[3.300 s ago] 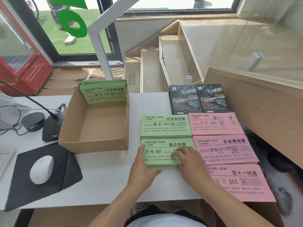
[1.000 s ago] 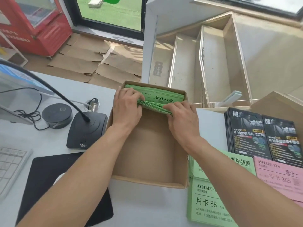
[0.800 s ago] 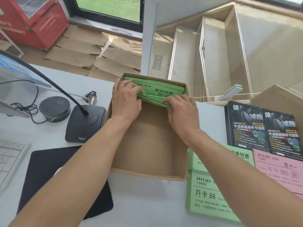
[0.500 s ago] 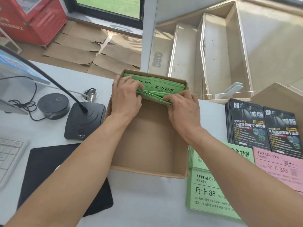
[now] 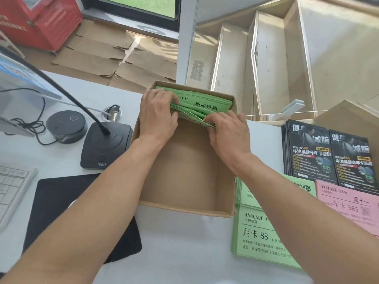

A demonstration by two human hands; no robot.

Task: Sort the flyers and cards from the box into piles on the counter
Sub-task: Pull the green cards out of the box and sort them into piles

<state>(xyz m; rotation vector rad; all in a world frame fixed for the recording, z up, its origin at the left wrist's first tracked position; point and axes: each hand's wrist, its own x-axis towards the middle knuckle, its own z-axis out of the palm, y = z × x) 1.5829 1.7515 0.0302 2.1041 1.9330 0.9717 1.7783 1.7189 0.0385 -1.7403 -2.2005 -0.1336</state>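
Note:
An open cardboard box (image 5: 182, 181) sits on the white counter (image 5: 180, 242). A stack of green flyers (image 5: 207, 103) leans against its far wall. My left hand (image 5: 158, 117) grips the stack's left end, fingers tucked between sheets. My right hand (image 5: 227, 132) pinches the lower front sheets at the right end. The rest of the box floor is bare. Sorted piles lie to the right: two green piles (image 5: 258, 240), pink flyers (image 5: 348, 203) and two piles of black flyers (image 5: 311, 154).
A gooseneck desk microphone (image 5: 104, 146) and a round black puck (image 5: 65, 126) with cables stand left of the box. A keyboard (image 5: 12, 189) and black mouse pad (image 5: 61, 206) lie at the near left. A wooden partition (image 5: 348, 113) rises at the far right.
Both hands left the green pile on the counter and went into the box. Over the last second they stay on the green stack, fingers working slightly through its sheets.

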